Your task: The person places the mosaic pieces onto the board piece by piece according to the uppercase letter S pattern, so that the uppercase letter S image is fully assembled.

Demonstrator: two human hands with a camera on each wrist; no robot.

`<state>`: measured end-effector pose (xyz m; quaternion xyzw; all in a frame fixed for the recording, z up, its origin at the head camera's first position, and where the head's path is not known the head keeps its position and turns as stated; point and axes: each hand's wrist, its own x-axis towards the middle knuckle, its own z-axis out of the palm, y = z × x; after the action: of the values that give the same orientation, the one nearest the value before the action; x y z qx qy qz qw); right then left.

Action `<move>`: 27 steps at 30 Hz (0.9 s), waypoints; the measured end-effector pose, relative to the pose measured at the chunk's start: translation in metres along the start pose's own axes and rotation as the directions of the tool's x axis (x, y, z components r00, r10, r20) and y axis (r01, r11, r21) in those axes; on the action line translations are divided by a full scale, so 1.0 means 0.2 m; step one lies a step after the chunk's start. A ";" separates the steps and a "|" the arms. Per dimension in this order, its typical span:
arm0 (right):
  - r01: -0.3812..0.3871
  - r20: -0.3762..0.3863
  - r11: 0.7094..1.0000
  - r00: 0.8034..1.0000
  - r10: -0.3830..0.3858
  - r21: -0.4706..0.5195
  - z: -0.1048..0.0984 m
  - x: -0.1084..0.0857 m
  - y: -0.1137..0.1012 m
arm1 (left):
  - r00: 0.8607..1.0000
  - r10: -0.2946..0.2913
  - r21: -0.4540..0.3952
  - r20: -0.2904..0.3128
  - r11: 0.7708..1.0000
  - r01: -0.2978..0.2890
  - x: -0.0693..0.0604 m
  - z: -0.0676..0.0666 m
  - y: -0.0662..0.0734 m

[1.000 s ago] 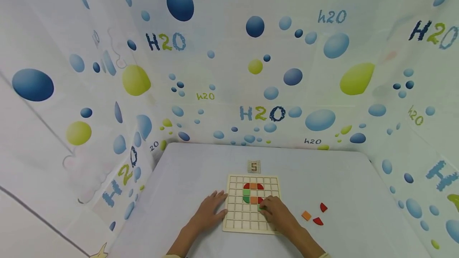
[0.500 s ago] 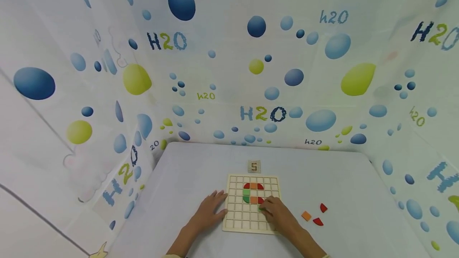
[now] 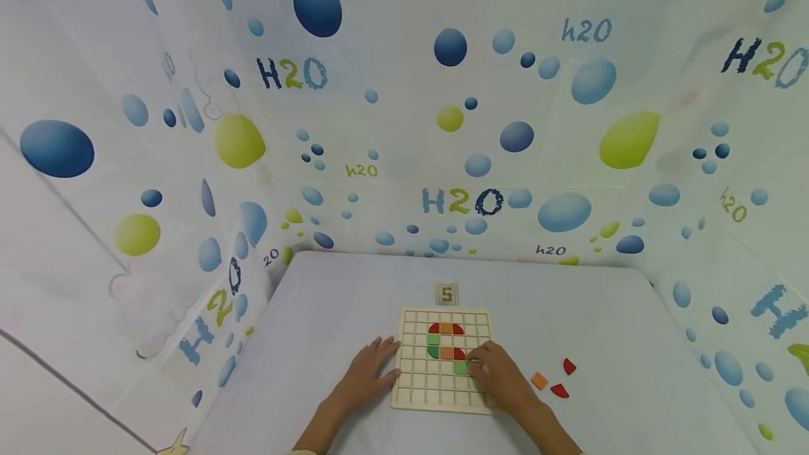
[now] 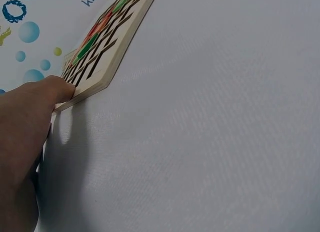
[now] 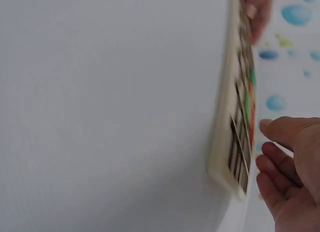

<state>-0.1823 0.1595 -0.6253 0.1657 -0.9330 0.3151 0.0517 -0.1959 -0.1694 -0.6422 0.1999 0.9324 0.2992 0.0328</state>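
A wooden grid board (image 3: pixel 426 399) lies on the table, with several red, orange and green tiles in its cells forming a curved shape. My left hand (image 3: pixel 366 375) touches the board's left edge with fingers spread; in the left wrist view its thumb (image 4: pixel 60 89) rests at the board's corner. A light green square tile (image 3: pixel 461 368) sits in a cell just below a red quarter-round tile (image 3: pixel 458 354). My right hand (image 3: pixel 501 375) hovers over the board's right side, beside that green tile. In the right wrist view its fingers (image 5: pixel 275 192) are loosely bent, thumb apart, holding nothing.
To the right of the board lie a loose orange square tile (image 3: pixel 539 380) and two red quarter-round tiles, one farther back (image 3: pixel 569 366) and one nearer (image 3: pixel 559 391). A small card with an S-shaped pattern (image 3: pixel 447 293) lies behind the board. Printed curtains (image 3: pixel 404 125) surround the table.
My right hand has let go of the green square tile and drawn slightly right, so the tile shows fully in its cell. The left hand has stayed in place.
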 end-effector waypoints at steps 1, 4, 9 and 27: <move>-0.043 -0.011 0.999 0.999 0.043 0.010 -0.03 -0.01 0.02 | 1.000 0.001 0.004 -0.001 1.000 -0.001 0.00 0.00 0.00; -0.144 -0.046 0.990 0.988 0.144 0.009 -0.15 -0.03 0.12 | 1.000 0.002 0.006 -0.003 1.000 -0.002 0.00 0.00 0.00; -0.201 -0.040 0.979 0.979 0.199 -0.035 -0.37 -0.11 0.30 | 1.000 -0.002 0.004 0.002 1.000 0.002 0.00 0.00 0.00; -0.368 0.026 0.927 0.928 0.370 -0.076 -0.51 -0.21 0.55 | 0.999 0.037 0.029 -0.040 0.999 -0.036 0.00 0.02 -0.03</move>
<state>-0.1815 0.3154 -0.6160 -0.0083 -0.9589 0.2830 -0.0214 -0.1977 -0.1704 -0.6489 0.2113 0.9332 0.2905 0.0058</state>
